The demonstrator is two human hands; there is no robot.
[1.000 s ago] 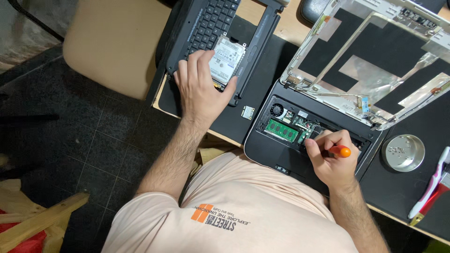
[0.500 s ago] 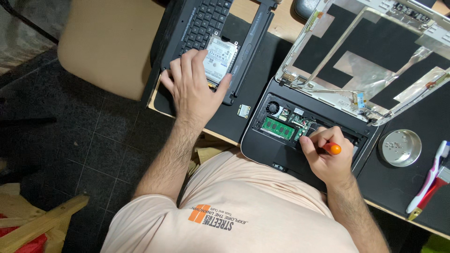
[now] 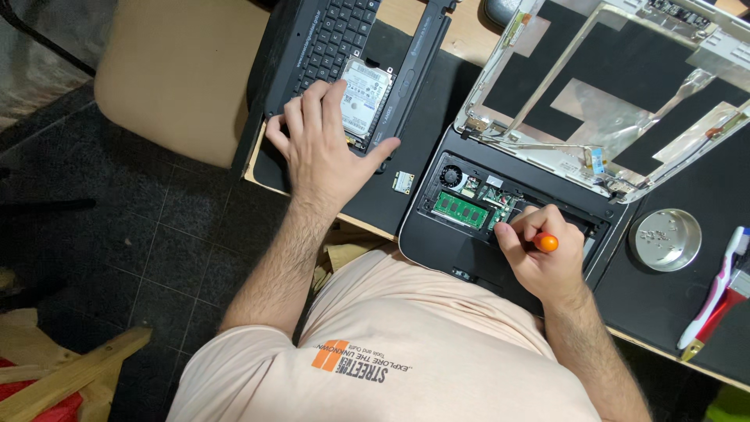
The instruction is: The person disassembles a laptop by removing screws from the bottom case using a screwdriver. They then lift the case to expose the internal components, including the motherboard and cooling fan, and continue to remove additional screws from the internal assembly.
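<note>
My right hand (image 3: 541, 262) is closed around an orange-handled screwdriver (image 3: 546, 243), its tip down inside the open bay of a black laptop base (image 3: 461, 252). A green memory module (image 3: 461, 210) and a small fan (image 3: 451, 175) lie exposed in that bay. My left hand (image 3: 324, 152) rests flat, fingers spread, on a removed black keyboard panel (image 3: 328, 43), touching the edge of a silver hard drive (image 3: 366, 91) that lies on it. A small square card (image 3: 403, 183) sits on the mat between my hands.
A stripped silver screen frame (image 3: 617, 94) stands hinged open behind the base. A round metal dish (image 3: 665, 239) with screws and a red and white tool (image 3: 715, 301) lie at right on the black mat (image 3: 664, 305). A tan chair seat (image 3: 176, 86) is at left.
The view has shifted slightly. My left hand stays on the keyboard panel by the hard drive. My right hand with the screwdriver remains at the open bay, shifted a little.
</note>
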